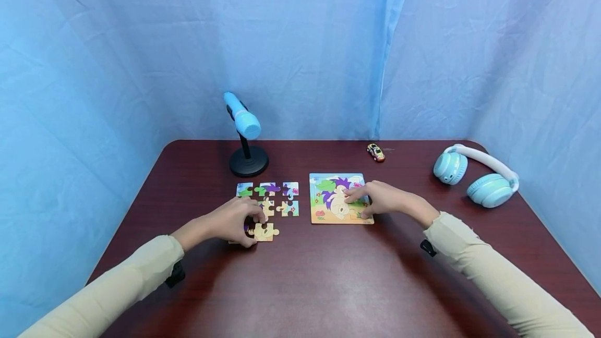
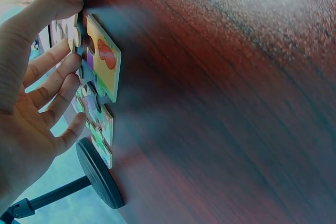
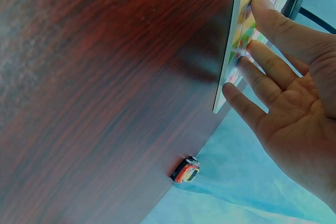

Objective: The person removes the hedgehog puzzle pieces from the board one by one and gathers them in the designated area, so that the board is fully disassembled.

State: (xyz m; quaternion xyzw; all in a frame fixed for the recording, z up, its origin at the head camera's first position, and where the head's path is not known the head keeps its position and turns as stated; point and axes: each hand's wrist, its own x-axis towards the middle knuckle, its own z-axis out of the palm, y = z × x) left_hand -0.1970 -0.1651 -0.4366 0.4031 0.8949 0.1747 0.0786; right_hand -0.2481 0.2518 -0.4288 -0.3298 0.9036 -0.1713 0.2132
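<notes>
My left hand (image 1: 233, 221) is over the loose jigsaw pieces, its thumb and index finger pinching the edges of a beige puzzle piece (image 1: 264, 232) in the near row. In the left wrist view, a corner piece with a red shape (image 2: 106, 56) lies beside that hand, and the other fingers spread above more pieces. Part of the near row is hidden under the hand in the head view. My right hand (image 1: 381, 200) rests on the puzzle board (image 1: 316, 200), which bears a cartoon animal with purple spines. Its fingers are spread, thumb near the board's near right corner.
A blue microphone (image 1: 247, 124) on a black round stand (image 1: 249, 161) is behind the pieces. Toward the back edge sits a small toy car (image 1: 375, 152). Blue-and-white headphones (image 1: 490, 190) lie at the right. Blue cloth (image 1: 300, 56) hangs around the dark wooden table (image 1: 300, 286).
</notes>
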